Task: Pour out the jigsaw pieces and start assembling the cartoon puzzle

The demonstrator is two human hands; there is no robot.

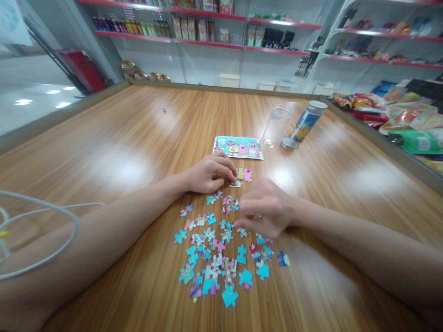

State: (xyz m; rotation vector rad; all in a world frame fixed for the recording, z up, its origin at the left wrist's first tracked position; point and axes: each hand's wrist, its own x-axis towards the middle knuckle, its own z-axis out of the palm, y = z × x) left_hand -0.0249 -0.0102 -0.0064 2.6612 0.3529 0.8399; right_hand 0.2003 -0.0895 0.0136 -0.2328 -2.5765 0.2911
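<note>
My left hand (212,174) rests on the table with bent fingers, its fingertips pressed on a small cluster of joined jigsaw pieces (247,174). Part of that yellow and pink cluster is hidden beneath the fingers. My right hand (268,208), slightly blurred, hovers low over the right side of a spread of loose jigsaw pieces (226,234). Its thumb and forefinger are apart, the other fingers curled, and I see nothing between them. Behind my left hand lies a picture card (238,148) with colourful cartoon figures.
A clear cylinder (277,125) stands beyond the card, beside a blue canister (309,121) and a round metal lid (289,143). One small piece (164,110) lies far left. A white cable (69,207) loops near my left forearm. Snack packets (398,113) line the right edge.
</note>
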